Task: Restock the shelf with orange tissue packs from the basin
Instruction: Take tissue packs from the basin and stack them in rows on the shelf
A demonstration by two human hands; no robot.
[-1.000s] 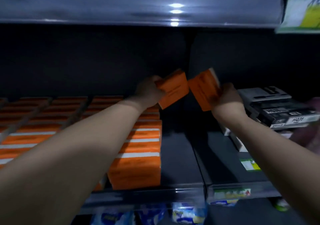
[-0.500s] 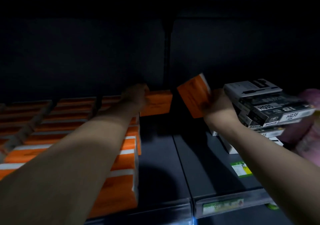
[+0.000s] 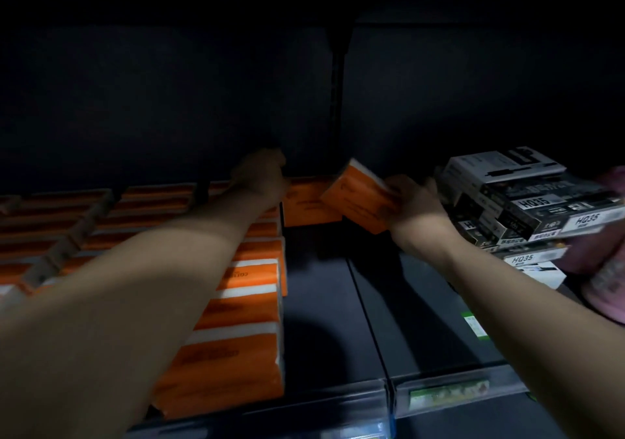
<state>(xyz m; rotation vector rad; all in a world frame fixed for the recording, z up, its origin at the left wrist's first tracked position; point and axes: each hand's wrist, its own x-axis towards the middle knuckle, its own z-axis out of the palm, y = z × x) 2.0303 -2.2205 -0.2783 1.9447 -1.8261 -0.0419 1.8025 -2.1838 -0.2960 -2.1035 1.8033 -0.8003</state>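
Note:
Deep in the dark shelf, my left hand [image 3: 262,176] rests on an orange tissue pack [image 3: 309,202] standing at the back, just right of the filled rows. My right hand [image 3: 411,202] grips a second orange tissue pack [image 3: 360,197], tilted and in the air close beside the first. Rows of orange tissue packs [image 3: 243,303] fill the shelf's left part, from back to front. The basin is out of view.
The dark shelf floor [image 3: 331,310] lies bare between the orange rows and a stack of black-and-white boxes [image 3: 527,202] on the right. Something pink [image 3: 608,269] sits at the far right. A clear price rail [image 3: 446,394] runs along the front edge.
Both hands have gone deeper into the shelf. The left pack dropped from mid-air to the back of the shelf floor. The right pack moved lower and nearer to it.

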